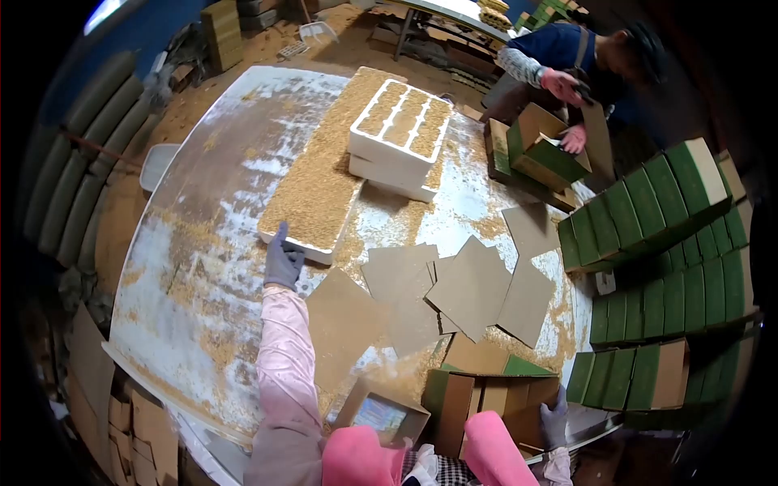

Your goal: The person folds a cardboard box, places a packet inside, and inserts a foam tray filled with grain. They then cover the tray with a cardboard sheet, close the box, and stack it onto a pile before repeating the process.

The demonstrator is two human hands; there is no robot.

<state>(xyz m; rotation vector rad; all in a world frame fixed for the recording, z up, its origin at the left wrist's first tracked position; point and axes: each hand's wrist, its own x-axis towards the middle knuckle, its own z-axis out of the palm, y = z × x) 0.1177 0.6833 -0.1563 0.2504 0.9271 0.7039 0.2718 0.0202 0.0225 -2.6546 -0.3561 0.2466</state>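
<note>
My left hand [284, 257], in a grey glove, grips the near left corner of a long white foam tray [318, 256] filled with light brown granules. Its index finger lies over the tray's edge. My right hand [554, 418], also gloved in grey, holds the right side of an open green and brown cardboard box [462, 405] close to my body. Part of that box is hidden by my pink clothing. Loose cardboard sheets [470, 283] lie between the tray and the box. A small open carton [381, 409] with a printed packet inside stands left of the box.
White foam boxes [389, 154] are stacked against the tray. At the far right a co-worker [559, 57] in pink gloves handles another open green box [535, 154]. Green boxes [648, 202] are piled along the right. Granules are scattered over the white table [186, 267].
</note>
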